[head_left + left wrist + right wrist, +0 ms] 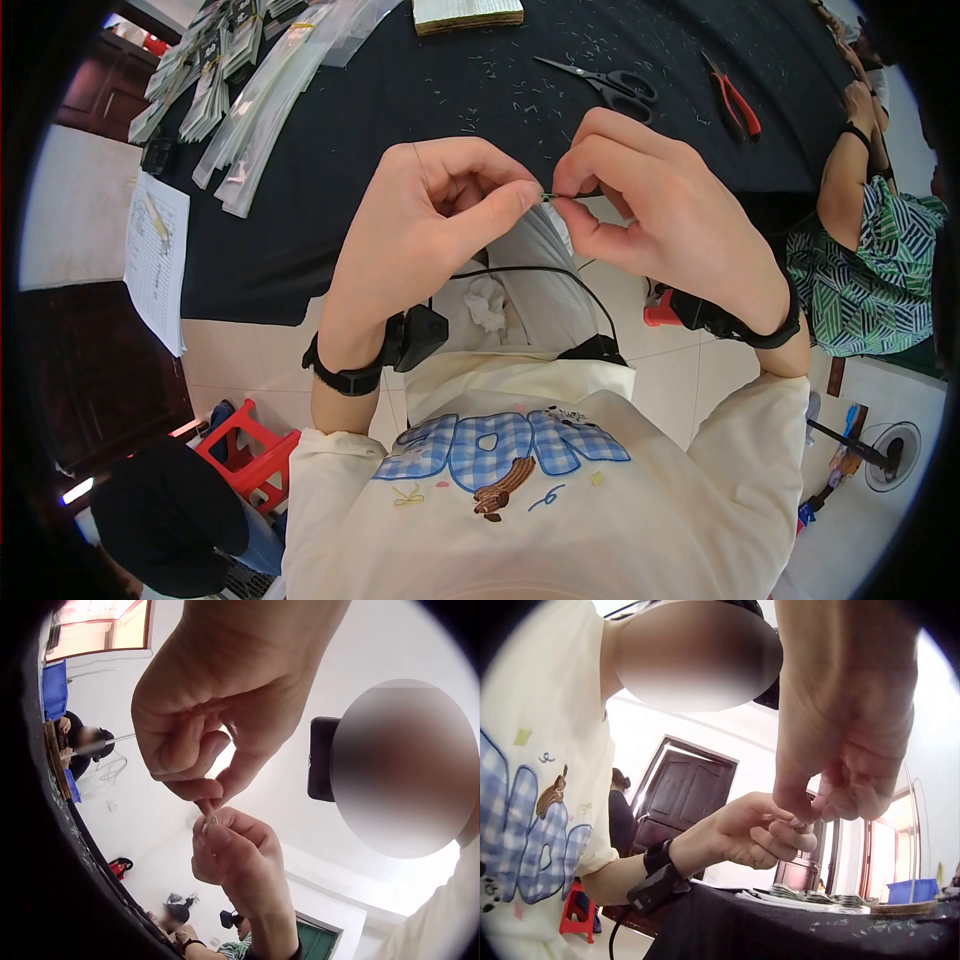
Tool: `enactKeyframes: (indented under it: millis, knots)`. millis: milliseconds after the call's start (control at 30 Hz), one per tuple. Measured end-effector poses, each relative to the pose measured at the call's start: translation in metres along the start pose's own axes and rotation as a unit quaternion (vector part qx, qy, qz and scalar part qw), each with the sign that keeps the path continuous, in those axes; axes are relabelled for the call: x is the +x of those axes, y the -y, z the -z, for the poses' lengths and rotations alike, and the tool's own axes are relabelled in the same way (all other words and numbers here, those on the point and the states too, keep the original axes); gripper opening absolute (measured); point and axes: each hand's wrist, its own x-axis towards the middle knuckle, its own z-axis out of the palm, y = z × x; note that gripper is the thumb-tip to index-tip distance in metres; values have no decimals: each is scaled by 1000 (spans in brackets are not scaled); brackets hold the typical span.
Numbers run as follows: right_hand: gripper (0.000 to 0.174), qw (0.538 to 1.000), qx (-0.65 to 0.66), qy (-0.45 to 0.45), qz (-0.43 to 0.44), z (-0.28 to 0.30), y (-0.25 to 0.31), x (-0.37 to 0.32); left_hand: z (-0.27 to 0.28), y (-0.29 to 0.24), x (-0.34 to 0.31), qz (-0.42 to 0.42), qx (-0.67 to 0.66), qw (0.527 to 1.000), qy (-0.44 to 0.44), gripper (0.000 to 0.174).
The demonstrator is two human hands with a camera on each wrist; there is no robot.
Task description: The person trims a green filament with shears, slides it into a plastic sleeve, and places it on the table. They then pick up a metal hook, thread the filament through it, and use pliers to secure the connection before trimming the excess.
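My left hand (430,215) and right hand (660,190) meet fingertip to fingertip above my lap, just off the table's front edge. Thumb and forefinger of each pinch a tiny, thin greenish piece (546,197) between them. From the left wrist camera, a small shiny bit (214,820) shows at the meeting fingertips; most of it is hidden by them, and I cannot tell its kind. Black-handled scissors (610,85) and red-handled pliers (735,100) lie on the table beyond my right hand.
Many small clippings (520,100) are scattered over the black tablecloth (400,110). Clear plastic strips (265,110) and bundled cards (210,85) lie at the left, near a written sheet (157,260). A stack of paper (467,14) sits at the back. Another person (860,240) is at the right.
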Motion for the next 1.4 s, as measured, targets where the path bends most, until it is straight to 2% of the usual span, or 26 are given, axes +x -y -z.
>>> enactKeyframes:
  millis: [267, 367, 433, 533, 633, 967, 1033, 1400]
  knots:
    - [15, 1000, 8, -21, 0, -3, 3, 0, -1, -1, -3, -1, 28, 1000, -6, 8]
    - [14, 999, 17, -44, -8, -6, 4, -1, -5, 2, -2, -4, 16, 999, -31, 8]
    - [14, 998, 29, -57, -17, -8, 5, -1, -10, 6, 0, -50, -19, 996, -78, 12]
    - [13, 996, 2, -88, -33, -15, 8, -1, -14, 6, 3, -48, -16, 993, -111, 12]
    - [13, 991, -22, -124, -40, -20, 8, 0, -12, 2, 1, -10, 29, 995, -100, 10]
    - [12, 988, -14, -147, -33, -23, 9, 2, -12, 4, 3, -40, 18, 991, -124, 9]
    - [12, 988, -9, -153, -31, -23, 9, 2, -12, 1, 2, -26, -27, 993, -116, 10]
    - [9, 988, 34, -149, -28, -19, 9, 0, -10, -1, 1, -19, -59, 994, -87, 12]
